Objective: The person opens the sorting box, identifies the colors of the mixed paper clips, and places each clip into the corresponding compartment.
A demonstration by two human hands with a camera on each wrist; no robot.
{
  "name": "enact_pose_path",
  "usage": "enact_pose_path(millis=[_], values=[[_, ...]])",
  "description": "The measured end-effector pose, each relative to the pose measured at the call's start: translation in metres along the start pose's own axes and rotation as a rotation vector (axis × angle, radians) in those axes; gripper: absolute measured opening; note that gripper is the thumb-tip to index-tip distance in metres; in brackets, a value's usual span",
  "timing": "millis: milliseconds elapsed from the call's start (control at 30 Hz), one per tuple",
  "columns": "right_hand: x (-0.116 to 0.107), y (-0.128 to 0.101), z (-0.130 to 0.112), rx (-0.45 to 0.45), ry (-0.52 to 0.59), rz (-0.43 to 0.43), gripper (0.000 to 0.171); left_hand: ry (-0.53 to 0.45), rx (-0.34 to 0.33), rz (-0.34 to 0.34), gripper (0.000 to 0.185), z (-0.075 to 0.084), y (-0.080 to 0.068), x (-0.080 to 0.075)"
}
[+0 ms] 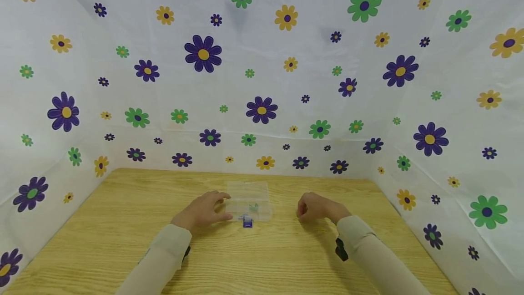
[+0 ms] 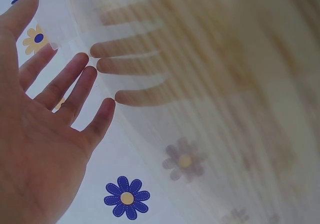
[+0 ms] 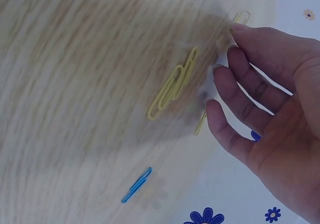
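A clear plastic box (image 1: 249, 190) with its lid raised stands on the table. Inside it lie small green pieces (image 1: 254, 207) and pale blue ones too small to make out. My left hand (image 1: 206, 208) is at the box's left side, thumb and fingers spread apart; in the left wrist view its fingertips meet their own reflections. To the right, my right hand (image 1: 317, 207) rests its bent fingertips at the tabletop. Yellow paper clips (image 3: 173, 86) lie beside those fingertips, others partly behind them. A blue paper clip (image 3: 136, 185) lies apart from them.
A small dark blue piece (image 1: 247, 223) sits at the box's front edge. The glossy wooden table (image 1: 262, 258) is bordered at the back and sides by a white flower-printed sheet (image 1: 245, 90).
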State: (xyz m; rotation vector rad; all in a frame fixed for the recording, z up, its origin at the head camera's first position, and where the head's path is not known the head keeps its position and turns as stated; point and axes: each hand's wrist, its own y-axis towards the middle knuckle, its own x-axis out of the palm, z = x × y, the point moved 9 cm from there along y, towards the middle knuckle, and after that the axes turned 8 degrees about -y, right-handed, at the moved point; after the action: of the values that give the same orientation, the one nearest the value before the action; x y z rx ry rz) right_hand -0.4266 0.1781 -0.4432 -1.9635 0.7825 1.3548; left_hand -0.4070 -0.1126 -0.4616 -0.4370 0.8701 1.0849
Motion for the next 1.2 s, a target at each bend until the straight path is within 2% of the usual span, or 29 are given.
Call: enact_pose_path(millis=[667,1200], values=[[-0.019,0.023,-0.034,-0.025,-0.028,0.02,0.009,0.007,0.003,-0.003,0.07,-0.003,0.002,0.002],[-0.012,0.049,-0.06,-0.028,-0.015,0.034,0.012,0.002,-0.019,-0.009,0.07,-0.004,0.002,0.003]])
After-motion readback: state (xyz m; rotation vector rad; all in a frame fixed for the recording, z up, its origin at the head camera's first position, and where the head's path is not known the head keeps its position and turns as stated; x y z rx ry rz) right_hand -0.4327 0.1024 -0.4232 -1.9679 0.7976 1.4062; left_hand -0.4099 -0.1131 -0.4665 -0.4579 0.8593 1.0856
